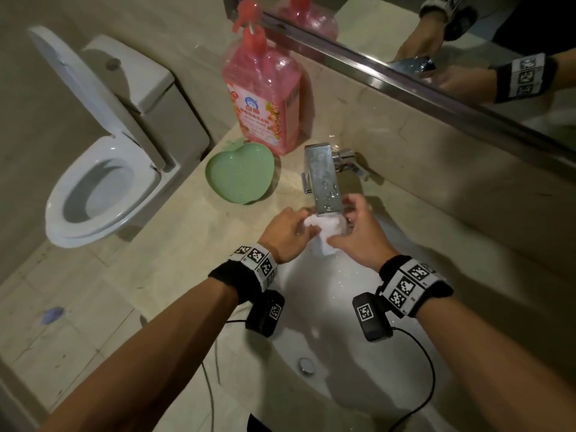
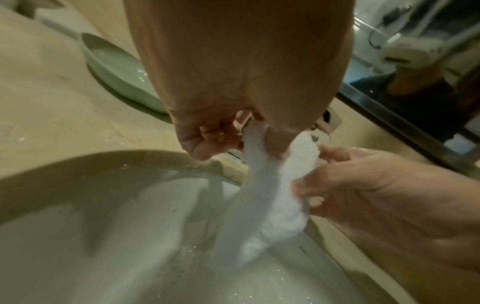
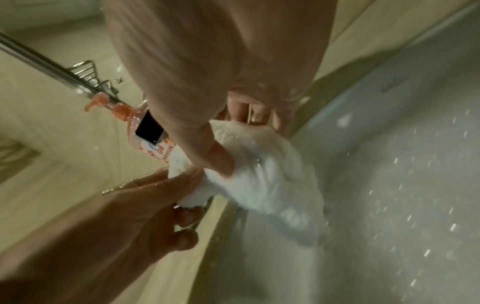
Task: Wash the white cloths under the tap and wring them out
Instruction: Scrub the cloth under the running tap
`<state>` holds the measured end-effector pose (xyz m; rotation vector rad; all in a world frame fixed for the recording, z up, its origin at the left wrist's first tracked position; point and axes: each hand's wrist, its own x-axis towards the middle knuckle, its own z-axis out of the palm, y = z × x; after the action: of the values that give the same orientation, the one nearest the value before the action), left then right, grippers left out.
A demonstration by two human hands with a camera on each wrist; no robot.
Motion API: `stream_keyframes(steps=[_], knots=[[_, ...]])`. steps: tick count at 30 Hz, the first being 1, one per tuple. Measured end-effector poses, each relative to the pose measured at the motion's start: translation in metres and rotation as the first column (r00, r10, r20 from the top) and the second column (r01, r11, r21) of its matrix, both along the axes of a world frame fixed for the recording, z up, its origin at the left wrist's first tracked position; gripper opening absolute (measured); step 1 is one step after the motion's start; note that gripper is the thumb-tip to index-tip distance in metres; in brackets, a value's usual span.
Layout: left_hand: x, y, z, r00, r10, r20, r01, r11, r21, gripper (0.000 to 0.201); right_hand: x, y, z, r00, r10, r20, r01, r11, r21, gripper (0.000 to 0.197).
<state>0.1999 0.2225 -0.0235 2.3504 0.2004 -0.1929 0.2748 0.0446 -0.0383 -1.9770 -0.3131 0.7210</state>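
Observation:
A wet white cloth (image 1: 327, 233) hangs bunched under the spout of the chrome tap (image 1: 324, 179), over the white sink (image 1: 327, 307). My left hand (image 1: 288, 232) pinches its left end and my right hand (image 1: 358, 235) grips its right side. In the left wrist view the cloth (image 2: 280, 195) trails down into the basin from the left hand (image 2: 221, 131), with the right hand (image 2: 363, 185) holding it from the right. In the right wrist view the thumb of the right hand (image 3: 215, 156) presses into the cloth (image 3: 262, 170) while the left hand (image 3: 145, 205) pinches its end. Water droplets spray into the basin.
A green apple-shaped dish (image 1: 240, 173) and a pink pump soap bottle (image 1: 265, 88) stand on the beige counter left of the tap. A mirror (image 1: 436, 42) runs along the back wall. A toilet (image 1: 103, 169) with raised lid is at the left. The sink drain (image 1: 307, 366) lies near me.

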Motion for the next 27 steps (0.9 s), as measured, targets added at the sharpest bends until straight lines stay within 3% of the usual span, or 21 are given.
stream_keyframes(steps=[2,3,5,7,11,14,17,19,21,23,25,27], knots=[[0.006,-0.003,-0.003,0.995,-0.079,-0.052,0.082,0.995,0.052,0.036,0.004,-0.011,0.003,0.998,0.056,0.039,-0.054,0.997,-0.057,0.079],[0.01,-0.004,-0.004,0.992,-0.113,-0.049,0.115,0.992,0.043,0.036,0.006,-0.018,0.002,0.995,0.079,0.06,-0.074,0.993,-0.088,0.069],[0.017,-0.008,-0.005,0.984,-0.179,-0.013,0.179,0.984,-0.028,0.034,0.01,-0.03,0.002,0.993,0.093,0.077,-0.083,0.989,-0.124,0.045],[0.022,-0.009,-0.004,0.981,-0.19,-0.025,0.186,0.976,-0.114,0.031,0.015,-0.039,0.001,0.995,0.09,0.031,-0.085,0.987,-0.137,0.041],[0.028,-0.009,-0.003,0.991,-0.052,-0.123,0.029,0.983,-0.181,0.03,0.024,-0.054,0.001,0.99,0.137,-0.042,-0.142,0.978,-0.155,0.031],[0.028,-0.001,-0.002,0.984,-0.006,-0.177,-0.002,0.999,-0.044,0.045,0.031,-0.054,-0.003,0.997,0.064,0.043,-0.055,0.982,-0.182,0.025],[0.025,0.003,-0.001,0.992,-0.03,-0.125,0.025,0.999,-0.046,0.029,0.028,-0.041,-0.008,0.985,-0.013,0.172,0.049,0.977,-0.207,0.015],[0.025,0.005,0.0,0.99,0.079,-0.114,-0.088,0.993,-0.078,0.025,0.02,-0.027,-0.012,0.98,-0.066,0.186,0.102,0.976,-0.192,0.017],[0.025,0.002,0.001,0.942,0.245,-0.23,-0.292,0.936,-0.196,0.024,0.01,-0.009,-0.013,0.984,-0.142,0.105,0.157,0.974,-0.161,0.026],[0.023,-0.002,0.002,0.87,0.329,-0.367,-0.452,0.831,-0.325,0.021,-0.001,0.011,-0.01,0.984,-0.169,-0.055,0.164,0.983,-0.078,0.032],[0.019,-0.002,0.005,0.852,0.341,-0.397,-0.494,0.775,-0.395,0.02,-0.011,0.028,-0.009,0.976,-0.103,-0.191,0.109,0.994,0.023,0.048],[0.015,0.002,0.009,0.844,0.311,-0.436,-0.508,0.725,-0.466,0.02,-0.016,0.037,-0.01,0.976,-0.052,-0.213,0.064,0.997,0.048,0.046]])
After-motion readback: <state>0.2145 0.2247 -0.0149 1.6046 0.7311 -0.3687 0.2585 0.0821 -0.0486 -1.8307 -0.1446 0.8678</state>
